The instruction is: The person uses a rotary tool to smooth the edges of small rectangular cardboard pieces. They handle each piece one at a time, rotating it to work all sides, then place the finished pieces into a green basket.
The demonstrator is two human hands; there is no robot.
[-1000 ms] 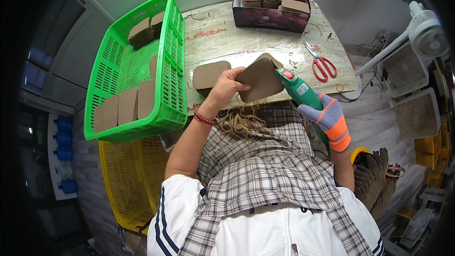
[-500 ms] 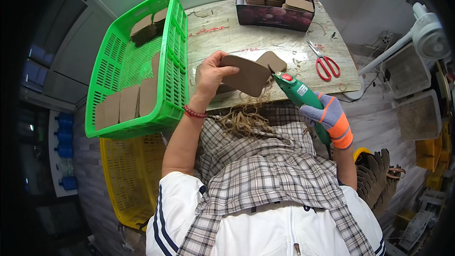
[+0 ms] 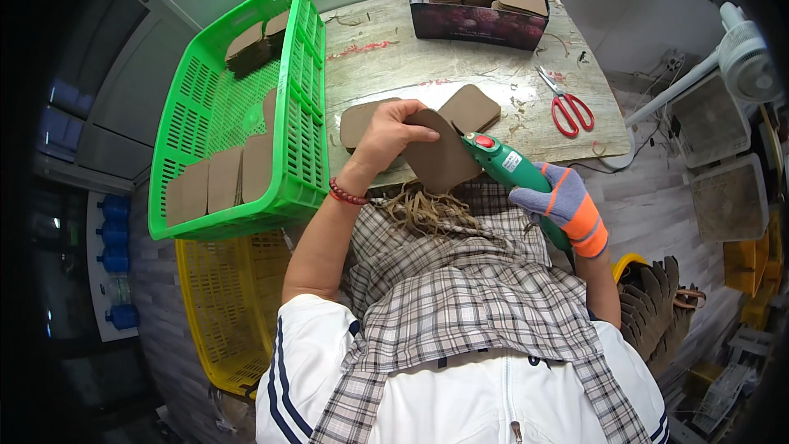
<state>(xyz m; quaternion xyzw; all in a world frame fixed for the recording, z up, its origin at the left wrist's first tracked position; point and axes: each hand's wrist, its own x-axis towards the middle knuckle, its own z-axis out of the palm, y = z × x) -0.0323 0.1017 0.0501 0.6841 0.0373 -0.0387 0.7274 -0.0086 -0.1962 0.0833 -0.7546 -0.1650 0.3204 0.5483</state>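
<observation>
Brown rounded pad (image 3: 444,160), flat, held at the table's (image 3: 386,57) near edge. Left hand (image 3: 386,136) bare, fingers curled over the pad's top left edge, pinching it. Right hand (image 3: 563,205) in grey-orange glove, closed round the green power cutter (image 3: 501,163), its tip touching the pad's right edge. More brown pads (image 3: 468,107) lie flat just behind the pad. Green basket (image 3: 189,115) left of the pad, red scissors (image 3: 567,107) right, dark box of stacked pads (image 3: 481,4) at the far edge. Bare tabletop between box and pad.

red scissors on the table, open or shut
Shut: the red scissors lie flat on the table, blades together in one point, handles side by side.
</observation>
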